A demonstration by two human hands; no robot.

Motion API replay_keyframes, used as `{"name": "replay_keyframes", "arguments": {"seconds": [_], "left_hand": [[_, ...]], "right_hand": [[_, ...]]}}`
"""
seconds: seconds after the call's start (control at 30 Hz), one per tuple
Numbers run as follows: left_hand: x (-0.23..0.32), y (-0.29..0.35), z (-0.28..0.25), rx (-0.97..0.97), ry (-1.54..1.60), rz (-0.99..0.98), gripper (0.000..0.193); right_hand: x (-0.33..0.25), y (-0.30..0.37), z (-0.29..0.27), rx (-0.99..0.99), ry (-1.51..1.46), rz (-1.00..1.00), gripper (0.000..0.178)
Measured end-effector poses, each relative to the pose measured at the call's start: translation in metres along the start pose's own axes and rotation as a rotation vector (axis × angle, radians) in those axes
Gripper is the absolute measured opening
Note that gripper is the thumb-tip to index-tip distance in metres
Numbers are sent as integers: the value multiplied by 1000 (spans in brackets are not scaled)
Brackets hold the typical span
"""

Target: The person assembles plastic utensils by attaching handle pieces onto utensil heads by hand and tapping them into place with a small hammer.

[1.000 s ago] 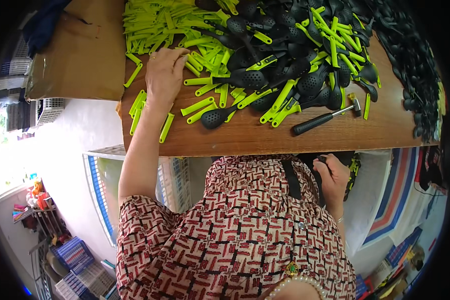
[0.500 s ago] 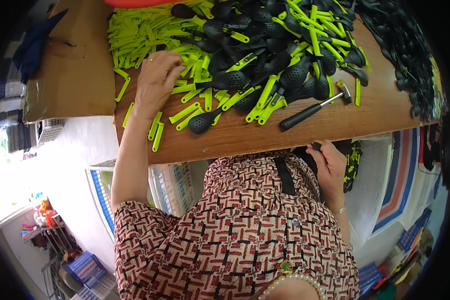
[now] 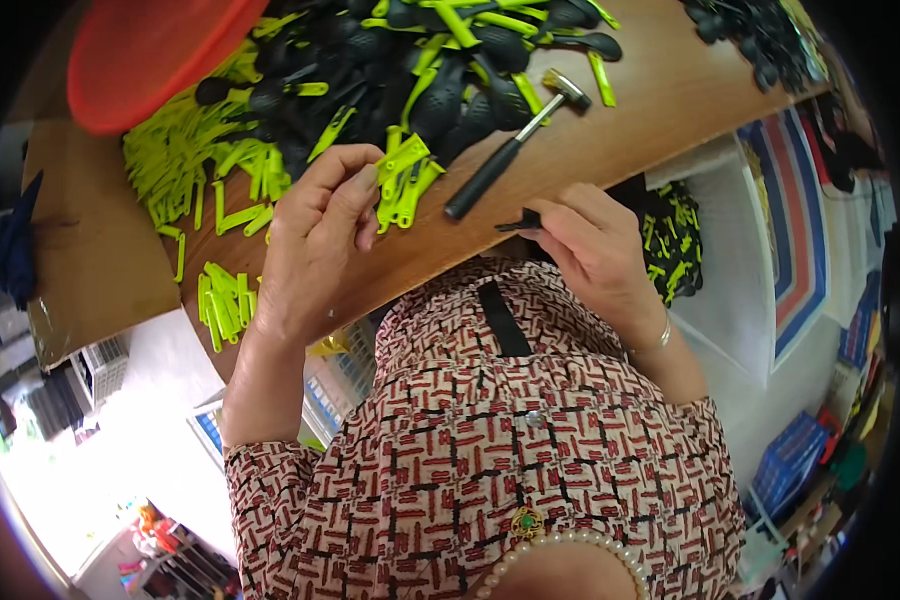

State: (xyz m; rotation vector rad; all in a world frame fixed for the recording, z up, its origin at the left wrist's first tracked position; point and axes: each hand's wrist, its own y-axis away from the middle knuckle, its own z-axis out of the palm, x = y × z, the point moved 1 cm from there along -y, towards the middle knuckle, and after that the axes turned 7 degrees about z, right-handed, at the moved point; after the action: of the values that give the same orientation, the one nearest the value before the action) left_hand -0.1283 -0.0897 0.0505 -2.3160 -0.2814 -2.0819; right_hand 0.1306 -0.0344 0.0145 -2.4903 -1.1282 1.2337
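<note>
My left hand is closed, with thumb and forefinger pinching the end of a lime-green plastic handle. Just beneath that lie more loose green handles at the table's front. To the right, my right hand grips a small black plastic piece between thumb and fingers, just off the table edge. A hammer with a black grip rests on the wood between the two hands, head pointing away. Behind it are black slotted spoons in a heap, several fitted with green handles.
Loose green handles are piled at the left, with a smaller bunch near the edge. A red plastic basin stands far left beside cardboard. More black utensils lie far right. Below hangs a bag of black-and-green pieces.
My left hand has come from the green pile toward the middle and now holds a handle. My right hand has risen with the black piece. The view has swung, bringing more red basin in.
</note>
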Motion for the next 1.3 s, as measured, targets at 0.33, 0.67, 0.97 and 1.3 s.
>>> {"name": "replay_keyframes", "arguments": {"seconds": [0.33, 0.67, 0.97, 1.3], "left_hand": [[2, -12, 55, -208, -208, 160, 18], [9, -12, 77, -260, -493, 431, 12], [13, -14, 84, -278, -684, 598, 12], [5, -22, 72, -278, -413, 333, 12]], "right_hand": [[16, 15, -4, 154, 152, -98, 21], [24, 24, -3, 237, 143, -74, 22], [23, 26, -2, 202, 111, -17, 21], [26, 34, -1, 41, -328, 294, 18]]}}
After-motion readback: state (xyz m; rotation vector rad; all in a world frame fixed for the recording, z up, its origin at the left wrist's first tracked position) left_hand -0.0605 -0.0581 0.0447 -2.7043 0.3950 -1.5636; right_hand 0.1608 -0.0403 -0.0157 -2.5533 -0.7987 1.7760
